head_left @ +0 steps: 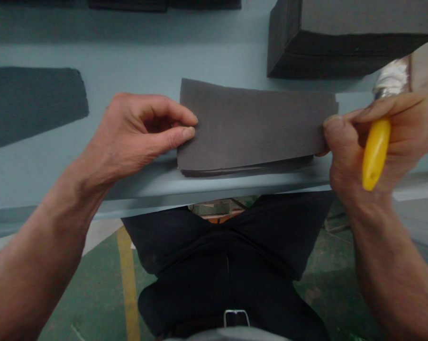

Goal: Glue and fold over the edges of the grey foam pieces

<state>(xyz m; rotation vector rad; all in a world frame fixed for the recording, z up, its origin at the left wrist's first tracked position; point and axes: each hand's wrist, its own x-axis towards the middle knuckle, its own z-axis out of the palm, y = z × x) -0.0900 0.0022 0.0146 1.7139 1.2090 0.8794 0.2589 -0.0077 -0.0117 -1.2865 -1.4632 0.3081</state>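
Observation:
A small stack of dark grey sheets lies near the front edge of the table, its layered edges showing along the near side. My left hand pinches the left edge of the top sheet between thumb and fingertips. At the opposite end, my right hand grips the sheet's right edge with thumb and fingers. That same hand also holds a brush with a yellow handle; white wrapping covers its upper part, and its far end is partly hidden by the hand.
A tall block of stacked grey sheets stands at the back right. Another dark piece lies flat on the pale blue table at left. More dark stacks show along the top edge. My legs are under the table's front edge.

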